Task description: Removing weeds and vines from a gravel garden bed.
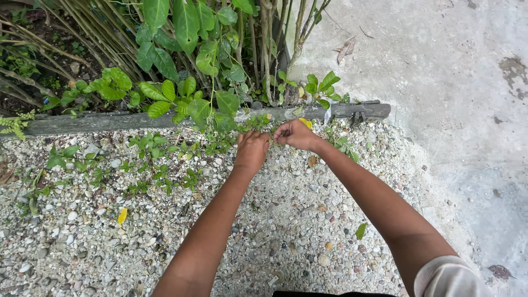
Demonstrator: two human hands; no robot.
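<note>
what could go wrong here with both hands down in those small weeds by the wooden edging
The left hand and right hand are bare on gravel, so sharp stones might scrape the knuckles. Their pinching grip on the small weeds could snap stems and leave roots behind. The weathered wooden edging sits right beside the fingers; a hard tug may bring splinters.

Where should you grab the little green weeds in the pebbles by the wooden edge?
Probably low on the stems, pinching from above: the small weeds sprawl flat over the gravel against the wooden edging. The right hand and left hand are both there.
</note>
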